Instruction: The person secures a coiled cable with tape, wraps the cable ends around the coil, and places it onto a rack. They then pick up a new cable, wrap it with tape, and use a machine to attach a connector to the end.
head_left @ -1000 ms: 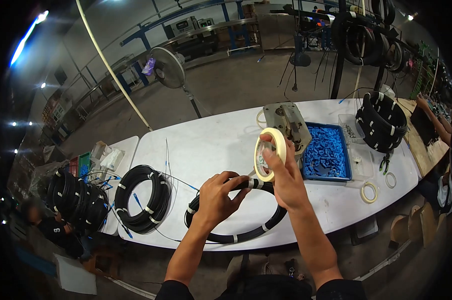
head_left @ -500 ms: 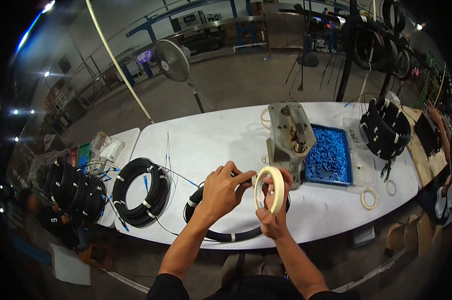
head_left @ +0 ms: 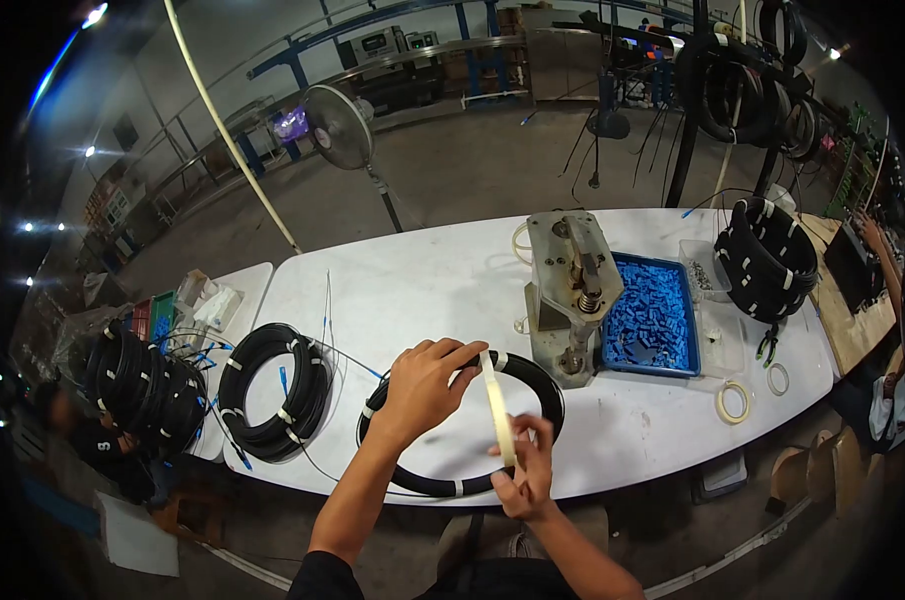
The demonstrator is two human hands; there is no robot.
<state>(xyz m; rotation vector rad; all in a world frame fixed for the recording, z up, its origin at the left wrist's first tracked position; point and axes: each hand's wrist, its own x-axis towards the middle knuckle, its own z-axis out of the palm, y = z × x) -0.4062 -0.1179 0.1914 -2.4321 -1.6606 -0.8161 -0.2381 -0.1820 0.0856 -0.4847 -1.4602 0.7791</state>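
A black cable coil (head_left: pixel 550 388) with white tape bands lies on the white table in front of me. My left hand (head_left: pixel 429 388) is closed at the coil's upper left side, where a tape end meets the coil; its fingertips partly hide that spot. The cream tape roll (head_left: pixel 498 412), seen nearly edge-on, stands over the coil's opening. My right hand (head_left: pixel 525 470) holds the roll's lower part, with the thumb below it and the fingers at its right side.
A metal press (head_left: pixel 570 290) and a blue tray (head_left: pixel 608 362) of small blue parts stand to the right. More black coils (head_left: pixel 273 390) lie at the left, and another (head_left: pixel 768 260) at the far right. A spare tape roll (head_left: pixel 733 402) lies near the right edge.
The right hand and tape roll have moved down and left, and the roll has turned edge-on. The left hand has come down slightly to the coil. The view has shifted a little.
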